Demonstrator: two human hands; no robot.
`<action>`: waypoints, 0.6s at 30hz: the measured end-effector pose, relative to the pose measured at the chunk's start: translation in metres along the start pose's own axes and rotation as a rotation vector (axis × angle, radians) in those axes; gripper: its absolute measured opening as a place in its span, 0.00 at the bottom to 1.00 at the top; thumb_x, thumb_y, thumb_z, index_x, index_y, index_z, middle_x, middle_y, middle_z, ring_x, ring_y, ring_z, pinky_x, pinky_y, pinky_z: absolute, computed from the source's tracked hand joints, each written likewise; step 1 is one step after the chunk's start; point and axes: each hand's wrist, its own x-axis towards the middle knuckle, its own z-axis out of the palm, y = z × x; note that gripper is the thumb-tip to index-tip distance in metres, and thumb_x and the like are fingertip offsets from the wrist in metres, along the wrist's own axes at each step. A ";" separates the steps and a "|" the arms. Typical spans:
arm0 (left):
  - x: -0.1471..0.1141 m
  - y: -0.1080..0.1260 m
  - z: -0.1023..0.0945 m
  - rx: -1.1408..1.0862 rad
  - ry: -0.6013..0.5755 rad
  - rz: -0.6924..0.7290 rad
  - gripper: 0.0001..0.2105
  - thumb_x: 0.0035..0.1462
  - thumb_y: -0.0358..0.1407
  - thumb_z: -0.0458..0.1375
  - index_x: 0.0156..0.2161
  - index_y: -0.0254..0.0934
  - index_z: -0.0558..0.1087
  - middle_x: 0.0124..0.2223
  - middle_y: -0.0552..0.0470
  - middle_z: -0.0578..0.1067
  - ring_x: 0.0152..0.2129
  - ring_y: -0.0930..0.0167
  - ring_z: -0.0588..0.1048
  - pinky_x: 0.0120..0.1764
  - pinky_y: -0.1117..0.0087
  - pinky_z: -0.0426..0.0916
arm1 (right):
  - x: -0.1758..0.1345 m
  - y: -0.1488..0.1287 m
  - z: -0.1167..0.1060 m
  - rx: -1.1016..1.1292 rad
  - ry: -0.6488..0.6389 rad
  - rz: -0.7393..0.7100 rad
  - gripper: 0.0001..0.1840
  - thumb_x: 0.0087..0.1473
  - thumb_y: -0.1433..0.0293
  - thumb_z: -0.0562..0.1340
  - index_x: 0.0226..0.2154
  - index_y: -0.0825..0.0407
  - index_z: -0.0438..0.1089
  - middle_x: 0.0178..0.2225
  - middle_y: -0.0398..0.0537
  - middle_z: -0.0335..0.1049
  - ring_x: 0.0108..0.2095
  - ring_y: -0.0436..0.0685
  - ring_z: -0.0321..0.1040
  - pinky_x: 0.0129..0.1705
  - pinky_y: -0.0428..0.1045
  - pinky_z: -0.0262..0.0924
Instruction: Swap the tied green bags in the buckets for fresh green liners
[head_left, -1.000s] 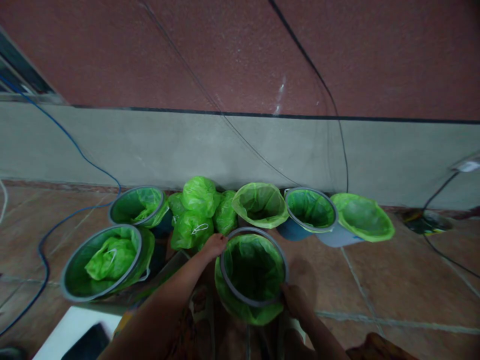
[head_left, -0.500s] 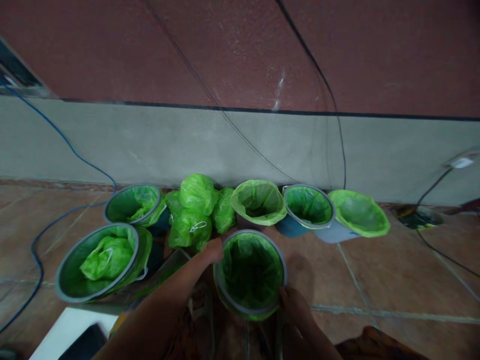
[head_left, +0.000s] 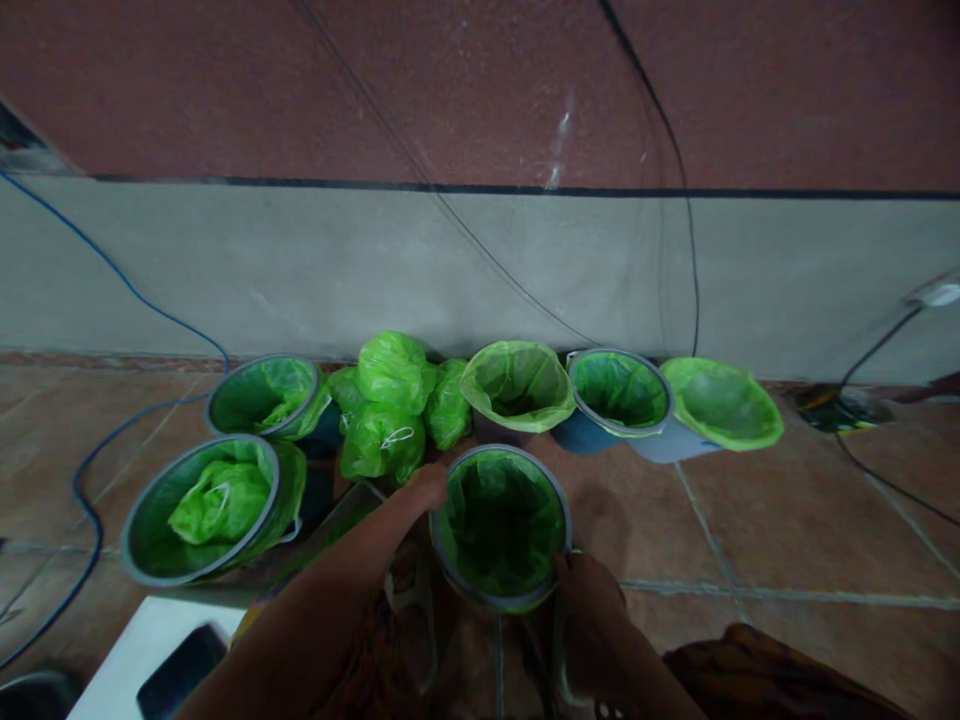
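Note:
A round bin [head_left: 501, 448] with a grey rim and a green plastic liner [head_left: 502, 520] stands between my legs, its dark inside facing up. My left hand [head_left: 429, 487] grips the rim at its upper left. On the lower right of the same rim, my right hand [head_left: 589, 585] is closed, its fingertips partly hidden in shadow. Just beyond my left hand lie several tied green plastic bags [head_left: 382, 440], piled against the wall. A bin with a pale green liner [head_left: 517, 385] folded over its edge stands right behind the one I hold.
Along the wall at right are a blue lined bin [head_left: 585, 435] and a pale lined bin [head_left: 679, 445]. Two grey-rimmed bins stand at left, the nearer bin [head_left: 142, 570] holding a tied bag. A phone [head_left: 180, 672] rests on a white surface [head_left: 112, 655]. A blue cable [head_left: 97, 540] crosses the floor.
The camera view has tilted slightly down, so the wall and bins sit higher in the picture. Both hands stay on the rim of the bin.

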 end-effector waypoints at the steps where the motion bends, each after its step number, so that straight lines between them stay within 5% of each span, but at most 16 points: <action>1: 0.001 0.000 0.000 0.015 -0.013 0.000 0.10 0.52 0.41 0.61 0.36 0.39 0.79 0.36 0.44 0.81 0.39 0.60 0.79 0.38 0.71 0.70 | -0.001 -0.002 -0.003 -0.024 -0.026 0.004 0.23 0.61 0.61 0.50 0.32 0.54 0.78 0.35 0.62 0.78 0.39 0.61 0.76 0.39 0.50 0.63; 9: 0.010 -0.002 0.002 0.116 -0.099 -0.003 0.13 0.53 0.38 0.60 0.41 0.33 0.79 0.43 0.42 0.80 0.41 0.62 0.78 0.40 0.73 0.70 | -0.001 -0.006 -0.015 -0.123 -0.156 0.005 0.27 0.64 0.62 0.45 0.40 0.57 0.77 0.41 0.63 0.77 0.45 0.61 0.74 0.44 0.49 0.62; 18: 0.013 -0.001 0.004 0.116 -0.101 -0.018 0.12 0.54 0.38 0.60 0.40 0.33 0.79 0.36 0.42 0.81 0.38 0.63 0.79 0.38 0.73 0.71 | 0.004 -0.005 -0.013 -0.091 -0.169 0.023 0.30 0.65 0.61 0.43 0.41 0.60 0.76 0.42 0.65 0.77 0.48 0.63 0.73 0.46 0.50 0.62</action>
